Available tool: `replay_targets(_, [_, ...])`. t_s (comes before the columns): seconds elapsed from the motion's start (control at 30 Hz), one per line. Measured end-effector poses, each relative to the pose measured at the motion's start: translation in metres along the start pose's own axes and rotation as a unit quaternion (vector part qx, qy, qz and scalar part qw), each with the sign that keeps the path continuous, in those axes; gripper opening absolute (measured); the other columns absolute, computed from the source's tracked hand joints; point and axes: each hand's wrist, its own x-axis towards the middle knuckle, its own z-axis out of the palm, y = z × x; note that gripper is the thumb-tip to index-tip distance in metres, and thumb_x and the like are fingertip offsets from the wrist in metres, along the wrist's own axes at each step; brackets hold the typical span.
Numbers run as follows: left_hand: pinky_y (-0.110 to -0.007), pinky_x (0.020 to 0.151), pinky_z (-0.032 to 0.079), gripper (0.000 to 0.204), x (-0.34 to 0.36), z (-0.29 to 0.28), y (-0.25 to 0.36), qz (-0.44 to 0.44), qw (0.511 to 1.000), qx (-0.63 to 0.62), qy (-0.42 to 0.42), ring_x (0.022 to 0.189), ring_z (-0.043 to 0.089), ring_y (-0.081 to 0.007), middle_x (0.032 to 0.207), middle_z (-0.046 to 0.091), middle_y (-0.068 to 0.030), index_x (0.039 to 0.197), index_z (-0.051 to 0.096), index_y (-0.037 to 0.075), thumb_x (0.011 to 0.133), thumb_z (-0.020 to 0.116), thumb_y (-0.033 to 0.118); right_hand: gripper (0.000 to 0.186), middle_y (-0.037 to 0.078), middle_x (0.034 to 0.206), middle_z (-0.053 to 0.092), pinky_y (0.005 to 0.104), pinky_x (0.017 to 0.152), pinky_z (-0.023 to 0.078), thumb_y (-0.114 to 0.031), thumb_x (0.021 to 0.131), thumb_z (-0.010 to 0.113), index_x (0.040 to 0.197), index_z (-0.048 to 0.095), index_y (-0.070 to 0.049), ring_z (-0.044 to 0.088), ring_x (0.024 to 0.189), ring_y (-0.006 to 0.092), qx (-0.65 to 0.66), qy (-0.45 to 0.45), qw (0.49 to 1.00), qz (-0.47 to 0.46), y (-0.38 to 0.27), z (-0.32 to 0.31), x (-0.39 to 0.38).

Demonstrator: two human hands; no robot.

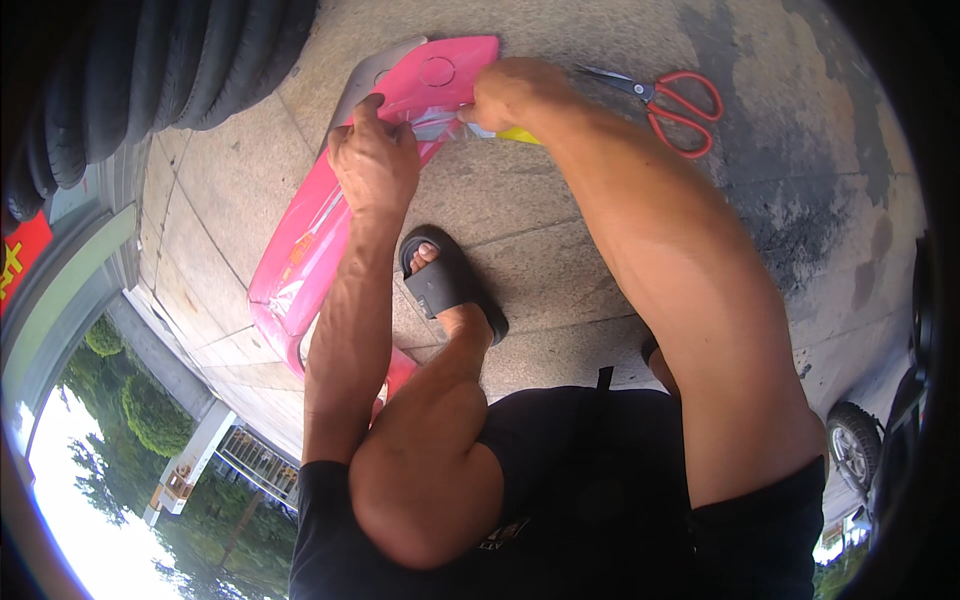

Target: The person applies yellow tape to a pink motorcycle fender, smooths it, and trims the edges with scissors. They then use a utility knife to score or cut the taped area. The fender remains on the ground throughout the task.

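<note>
I see outdoor paving (pixel 220 230), with black tires (pixel 150 60) upper left. The pink panel (pixel 308 215) lies between them and the scissors (pixel 643 91) — right hand (pixel 510 95) pinching clear film (pixel 433 125), left hand (pixel 375 165) bent over the panel, its grip unclear to me.

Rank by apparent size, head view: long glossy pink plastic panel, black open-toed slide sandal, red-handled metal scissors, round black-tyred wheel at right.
1. Pink panel
2. Sandal and scissors: spans too alike to rank
3. Wheel
</note>
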Motion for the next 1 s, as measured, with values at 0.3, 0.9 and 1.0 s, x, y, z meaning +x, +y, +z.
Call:
replay_targets(0.3, [-0.039, 0.089, 0.046, 0.036, -0.0002, -0.0010, -0.0010, 0.001, 1.000, 0.022, -0.012, 0.072, 0.068, -0.0288, 0.072, 0.071, -0.0104, 0.113, 0.060, 0.005, 0.078, 0.071, 0.010, 0.053, 0.010, 0.122, 0.070, 0.0422, 0.094, 0.053, -0.056, 0.091, 0.061, 0.120, 0.071, -0.013, 0.065, 0.115, 0.0292, 0.008, 0.005, 1.000, 0.008, -0.0034, 0.0018, 0.0017])
replay_targets(0.9, [-0.044, 0.087, 0.049, 0.044, 0.0051, -0.0041, -0.0001, -0.032, 0.996, 0.035, -0.078, 0.082, 0.066, -0.0343, 0.081, 0.073, -0.0105, 0.118, 0.062, 0.004, 0.078, 0.074, 0.016, 0.054, 0.008, 0.123, 0.069, 0.0413, 0.095, 0.053, -0.056, 0.089, 0.064, 0.121, 0.070, -0.014, 0.065, 0.116, 0.0275, 0.000, -0.013, 1.000, 0.014, -0.0059, -0.0013, 0.0062])
replay_targets(1.0, [-0.043, 0.088, 0.049, 0.044, 0.0069, -0.0037, 0.0004, -0.046, 0.993, 0.036, -0.102, 0.084, 0.067, -0.0346, 0.081, 0.073, -0.0116, 0.119, 0.061, 0.003, 0.078, 0.074, 0.015, 0.054, 0.008, 0.125, 0.068, 0.0411, 0.095, 0.053, -0.056, 0.089, 0.065, 0.123, 0.069, -0.014, 0.064, 0.117, 0.0270, 0.000, -0.020, 1.000, 0.017, -0.0065, -0.0030, 0.0062])
